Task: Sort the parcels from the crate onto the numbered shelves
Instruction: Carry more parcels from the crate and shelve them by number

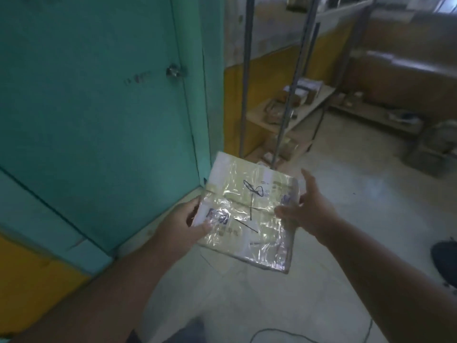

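A flat parcel (249,206) wrapped in shiny clear tape, with black pen marks and printed labels on top, is held in front of me above the floor. My left hand (180,224) grips its left edge, thumb on top and fingers underneath. My right hand (306,209) touches the parcel's right edge with its thumb on top and its fingers spread and straight. Beyond the parcel stands a metal-framed shelf unit (291,115) with wooden boards that carry several small brown parcels. No crate is in view.
A teal door (99,95) with a round knob (175,70) fills the left side, set in a teal and yellow wall. More low shelves with boxes (385,105) run along the right. A dark object (445,258) and a cable (272,334) lie on the pale floor.
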Available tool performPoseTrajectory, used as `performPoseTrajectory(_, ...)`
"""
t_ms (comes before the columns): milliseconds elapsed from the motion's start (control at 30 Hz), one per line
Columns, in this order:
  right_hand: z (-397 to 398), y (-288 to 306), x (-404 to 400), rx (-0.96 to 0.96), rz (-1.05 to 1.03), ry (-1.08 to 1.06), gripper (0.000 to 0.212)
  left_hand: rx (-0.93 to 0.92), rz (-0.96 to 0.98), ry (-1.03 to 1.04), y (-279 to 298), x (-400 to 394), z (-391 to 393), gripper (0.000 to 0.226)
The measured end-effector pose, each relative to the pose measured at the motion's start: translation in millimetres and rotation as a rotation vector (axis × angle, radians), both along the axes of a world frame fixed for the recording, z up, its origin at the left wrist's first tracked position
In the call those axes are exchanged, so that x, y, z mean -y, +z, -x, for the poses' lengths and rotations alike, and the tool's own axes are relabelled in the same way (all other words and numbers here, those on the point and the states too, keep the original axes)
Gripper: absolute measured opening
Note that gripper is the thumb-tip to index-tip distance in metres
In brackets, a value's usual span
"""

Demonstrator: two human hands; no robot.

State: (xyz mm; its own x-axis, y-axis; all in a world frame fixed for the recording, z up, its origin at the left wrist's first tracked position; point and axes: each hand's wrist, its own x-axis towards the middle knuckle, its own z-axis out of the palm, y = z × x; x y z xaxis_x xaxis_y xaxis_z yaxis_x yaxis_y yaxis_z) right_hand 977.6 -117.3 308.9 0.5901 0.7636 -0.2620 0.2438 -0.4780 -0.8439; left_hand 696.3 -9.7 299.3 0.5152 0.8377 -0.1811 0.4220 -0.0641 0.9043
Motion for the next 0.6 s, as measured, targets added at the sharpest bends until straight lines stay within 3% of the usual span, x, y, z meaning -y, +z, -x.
performPoseTrajectory(67, -14, -10, 4, -0.041, 0.025, -0.039, 0.112, -0.035, -0.036, -0.092, -9, -10, -17, 0.064)
performPoseTrajectory(200, -43, -41, 1, -0.017, 0.091, -0.163, 0.081, -0.1, -0.082, -0.17, -29, -46, -67, 0.068)
performPoseTrajectory(267, -58, -52, -4, -0.003, 0.106, -0.223, 0.079, -0.059, -0.058, -0.165, -40, -64, -97, 0.063)
performPoseTrajectory(400, -86, -55, -2, 0.061, 0.123, -0.422, 0.075, 0.004, 0.002, -0.044, -48, -96, -167, 0.031)
performPoseTrajectory(500, -106, -44, 7, 0.074, 0.171, -0.528, 0.069, 0.129, 0.16, 0.017, -45, -111, -225, 0.027)
performPoseTrajectory(600, -131, -41, 23, 0.086, 0.176, -0.591, 0.061, 0.228, 0.317, -0.064, -43, -115, -280, 0.037)
